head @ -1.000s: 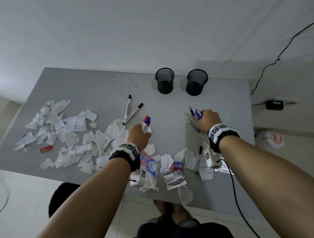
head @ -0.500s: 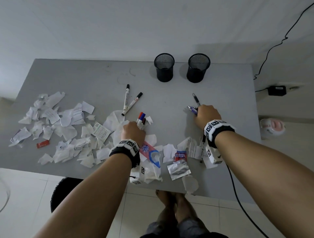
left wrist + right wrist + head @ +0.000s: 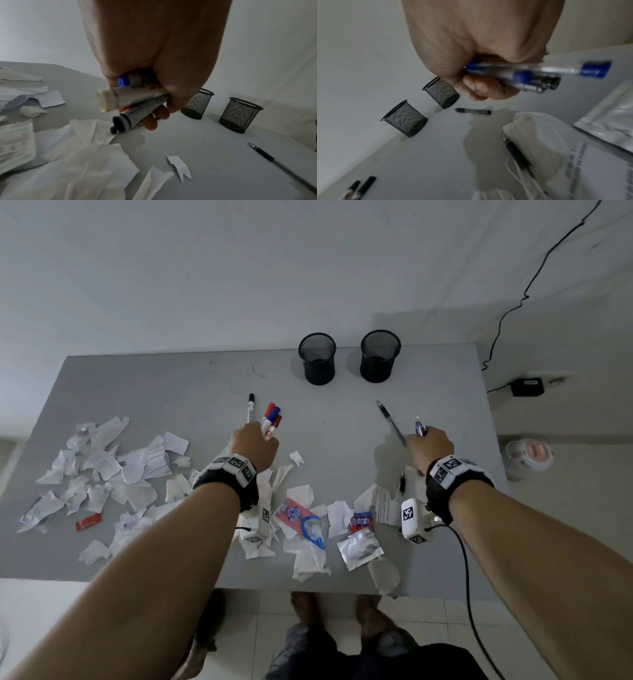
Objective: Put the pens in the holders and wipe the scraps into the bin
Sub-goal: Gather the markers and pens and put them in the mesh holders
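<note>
My left hand [image 3: 255, 445] grips a bundle of markers [image 3: 272, 419] with red and blue caps, seen from their butt ends in the left wrist view as markers [image 3: 130, 102]. A black-capped marker [image 3: 251, 409] pokes out just past its knuckles; whether the hand holds it is unclear. My right hand [image 3: 428, 446] grips blue pens [image 3: 539, 75]. A black pen [image 3: 390, 421] lies on the table just left of it, and another pen [image 3: 517, 152] lies on paper under the wrist. Two black mesh holders [image 3: 317, 357] [image 3: 380, 356] stand empty at the back edge. Paper scraps [image 3: 102, 467] cover the left side.
More scraps and wrappers [image 3: 308, 525] lie along the grey table's front edge [image 3: 137, 577]. On the floor to the right are a black adapter [image 3: 527, 386] with its cable and a pink-white roll [image 3: 529, 455]. A cable hangs from my right wrist. No bin is visible.
My left hand has carried its coloured markers forward to the black markers. My right hand has shifted right with the blue pens, away from the black pen on the table.
</note>
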